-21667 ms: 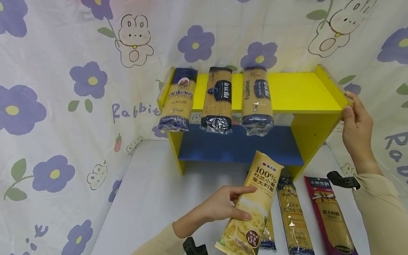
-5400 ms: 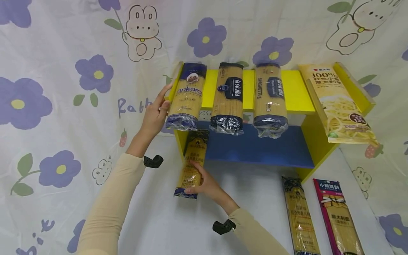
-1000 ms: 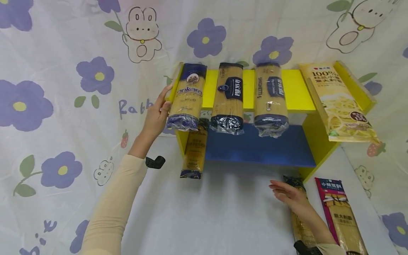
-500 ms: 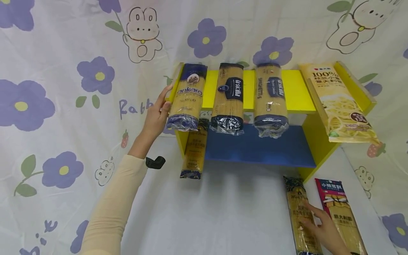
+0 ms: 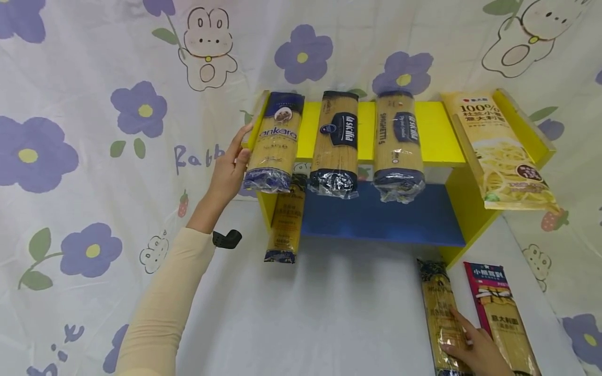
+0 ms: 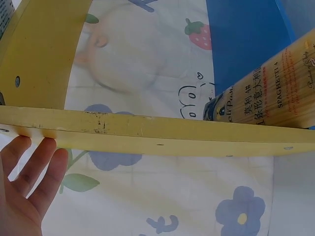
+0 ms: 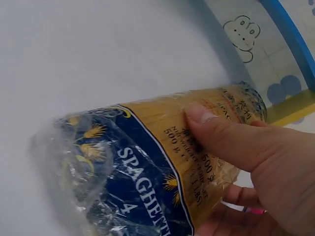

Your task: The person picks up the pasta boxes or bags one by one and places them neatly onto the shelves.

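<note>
Flowery cloth (image 5: 197, 120): it hung at the left and at the back.
Left hand (image 5: 228, 175): my fingers were a bit spread, and they touched the outer left side of the yellow rack (image 5: 439, 130).
Ankara pack (image 5: 277, 149): it lay on the rack's top, near my thumb.
Low pack (image 5: 284, 224): it lay on the blue board (image 5: 381, 214), and its near end poked out past the front.
La Sicilia pack (image 5: 335, 149): it lay on the top too, with a gap beside it.
Spaghetti 5 pack (image 5: 397, 151): it came next, and its end hung over the front.
Gold pack (image 5: 438, 297): it was at the white desk (image 5: 352, 303), by the rack's right foot. I could not tell if any of it was lifted.
Right hand (image 5: 482, 352): my fingers pinched the gold pack, thumb on top and the others round its side.
Cream pack (image 5: 505, 156): it lay slanted at the top's right end.
Pink pack (image 5: 504, 318): it lay on the desk, just right of the gold one.
</note>
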Tool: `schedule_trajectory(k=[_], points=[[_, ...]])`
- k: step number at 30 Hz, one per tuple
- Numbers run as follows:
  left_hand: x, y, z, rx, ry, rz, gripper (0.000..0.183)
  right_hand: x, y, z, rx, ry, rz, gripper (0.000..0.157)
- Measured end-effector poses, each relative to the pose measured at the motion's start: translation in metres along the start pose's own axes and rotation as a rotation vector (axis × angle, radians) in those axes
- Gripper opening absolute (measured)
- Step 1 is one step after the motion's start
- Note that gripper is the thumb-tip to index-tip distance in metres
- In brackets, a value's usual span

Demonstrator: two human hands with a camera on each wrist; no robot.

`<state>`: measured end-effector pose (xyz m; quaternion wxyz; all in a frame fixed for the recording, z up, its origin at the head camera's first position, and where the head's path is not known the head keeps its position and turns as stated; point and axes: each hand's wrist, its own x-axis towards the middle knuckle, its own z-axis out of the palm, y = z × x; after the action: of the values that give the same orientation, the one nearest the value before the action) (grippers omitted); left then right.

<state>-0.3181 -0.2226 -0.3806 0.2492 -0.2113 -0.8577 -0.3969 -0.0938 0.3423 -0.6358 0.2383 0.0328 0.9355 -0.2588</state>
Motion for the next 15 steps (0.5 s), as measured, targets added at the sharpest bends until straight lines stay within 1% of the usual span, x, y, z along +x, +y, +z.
schedule_trajectory(k=[6, 10, 13, 15], points=[[0.0, 0.001, 0.0, 0.006, 0.006, 0.015, 0.071, 0.0, -0.01, -0.005, 0.029, -0.022, -0.041, 0.109], [0.001, 0.001, 0.001, 0.011, -0.003, 0.012, 0.07, 0.002, -0.009, -0.005, 0.108, -0.077, -0.003, 0.11], [0.0, 0.0, 0.001, 0.013, -0.007, 0.011, 0.07, 0.003, -0.003, -0.005, 0.182, -0.112, -0.02, 0.105], [0.0, 0.0, 0.001, 0.021, -0.007, 0.01, 0.07, 0.002, 0.001, -0.006, 0.231, -0.128, -0.058, 0.101]])
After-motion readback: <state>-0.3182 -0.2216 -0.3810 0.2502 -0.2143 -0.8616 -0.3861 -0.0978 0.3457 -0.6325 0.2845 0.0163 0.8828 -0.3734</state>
